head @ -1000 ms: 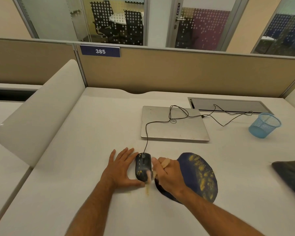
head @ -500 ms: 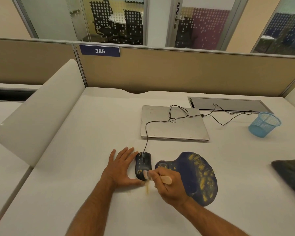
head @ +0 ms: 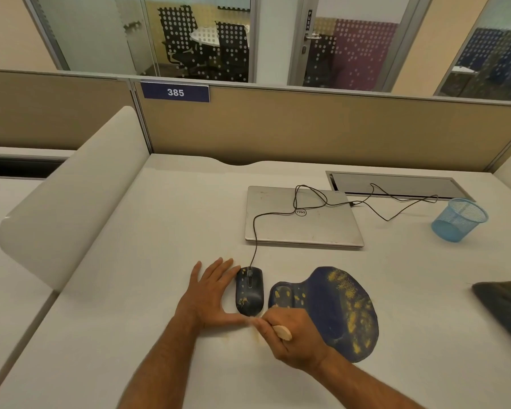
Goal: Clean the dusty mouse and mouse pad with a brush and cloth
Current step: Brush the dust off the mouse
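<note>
Right hand: the right hand [head: 292, 335] is curled round a small pale brush [head: 281, 332]. The brush end by the mouse is blurry, so I cannot tell if it touches the mouse.
Left hand: the left hand [head: 210, 293] lies flat on the desk with its fingers spread. It sits right at the left side of the mouse, and the thumb reaches under the mouse's near end.
Dust on desk: some yellow dust [head: 255, 335] lies on the white desk [head: 130, 290], just in front of the mouse.
Mouse: the dark mouse [head: 249, 290] sits between the two hands. It has yellow specks on it. Its thin cord [head: 255, 231] runs up over the laptop.
Mouse pad: the dark blue mouse pad [head: 331, 311] lies just to the right of the mouse. It has lots of yellow dust on it, most on the right part.
Cloth: a dark cloth [head: 505, 302] lies far to the right, at the edge of the view.
Laptop: a closed silver laptop [head: 301, 222] lies behind the mouse.
Cup: a blue mesh cup [head: 457, 219] stands to the right of the laptop.
Sign: a blue sign [head: 175, 92] on the back wall of the desk reads 385.
</note>
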`<state>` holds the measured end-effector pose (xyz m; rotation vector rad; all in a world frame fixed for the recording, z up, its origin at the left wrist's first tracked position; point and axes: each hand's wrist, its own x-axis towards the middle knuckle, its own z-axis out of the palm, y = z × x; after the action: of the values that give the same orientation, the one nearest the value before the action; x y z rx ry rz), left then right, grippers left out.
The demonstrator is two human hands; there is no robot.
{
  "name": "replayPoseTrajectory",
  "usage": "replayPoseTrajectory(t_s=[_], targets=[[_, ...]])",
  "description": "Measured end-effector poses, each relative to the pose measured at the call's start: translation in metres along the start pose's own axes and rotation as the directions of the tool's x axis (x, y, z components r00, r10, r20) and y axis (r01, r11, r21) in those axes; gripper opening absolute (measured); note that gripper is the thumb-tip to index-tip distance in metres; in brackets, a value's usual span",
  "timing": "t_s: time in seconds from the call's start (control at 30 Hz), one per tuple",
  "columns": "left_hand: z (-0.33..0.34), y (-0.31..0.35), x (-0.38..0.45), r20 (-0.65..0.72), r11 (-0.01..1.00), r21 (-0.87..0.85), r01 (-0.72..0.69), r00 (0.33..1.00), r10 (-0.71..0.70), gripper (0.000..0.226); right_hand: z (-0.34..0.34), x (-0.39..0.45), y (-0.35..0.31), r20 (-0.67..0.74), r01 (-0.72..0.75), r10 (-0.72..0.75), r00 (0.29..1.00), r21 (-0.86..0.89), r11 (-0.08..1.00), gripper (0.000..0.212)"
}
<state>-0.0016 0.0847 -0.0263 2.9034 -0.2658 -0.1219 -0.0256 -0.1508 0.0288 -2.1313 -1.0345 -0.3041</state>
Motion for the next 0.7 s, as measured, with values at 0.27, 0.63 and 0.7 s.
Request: replayPoseTrajectory(t_s=[0.27,0.63,0.7], targets=[[0.003,0.001,-0.001,-0.037,1.000,-0.030,0.008,0.999,-0.009,0.127,-0.003,0.002,0.004,-0.101,-0.052,0.052,0.994,0.002,0.999,0.032],[-0.002,0.004,-0.004,-0.019,1.000,-0.027,0.010,1.000,-0.011,0.127,0.000,0.019,0.010,-0.121,-0.214,0.217,0.969,0.041,0.976,0.040],[-0.004,0.004,-0.003,-0.017,1.000,-0.021,0.012,1.000,-0.013,0.129,-0.003,0.032,0.013,-0.165,-0.317,0.344,0.924,0.169,0.933,0.042]])
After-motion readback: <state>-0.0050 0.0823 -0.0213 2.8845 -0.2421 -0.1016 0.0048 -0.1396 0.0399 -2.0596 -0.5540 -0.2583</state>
